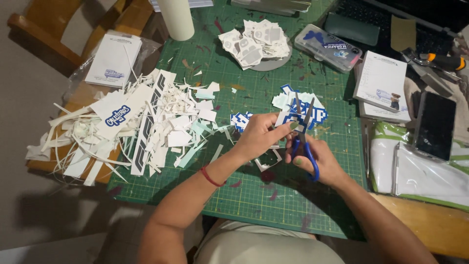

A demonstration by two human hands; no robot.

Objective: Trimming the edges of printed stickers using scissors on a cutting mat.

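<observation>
A small sticker sheet piece [286,119], white with blue print, held just above the green cutting mat [273,195] near its middle. Thin, light and floppy by the look of it, likely glossy on the face and easy to crease or tear; best pinched close to the cut line so the edge stays flat, with fingertips kept clear of the blades. Left hand [259,136] closed on the piece, thumb and fingers pinching its lower left edge. Right hand [320,161] wrapped through the blue handles of the scissors [303,132], blades parted and pointing up and away, meeting the piece from the right. Just beyond, more blue-and-white printed stickers [312,110] lying flat on the mat. To the left, a loose heap of white paper offcuts [146,127], strips and trimmed backing spilling over the mat's edge. Farther back, a pile of cut stickers on a grey dish [256,44], a clear plastic case [334,48] and a white cylinder [176,18]. On the right, white notepads [383,85], pliers with orange-and-black grips [435,63] and a dark phone [435,124].
</observation>
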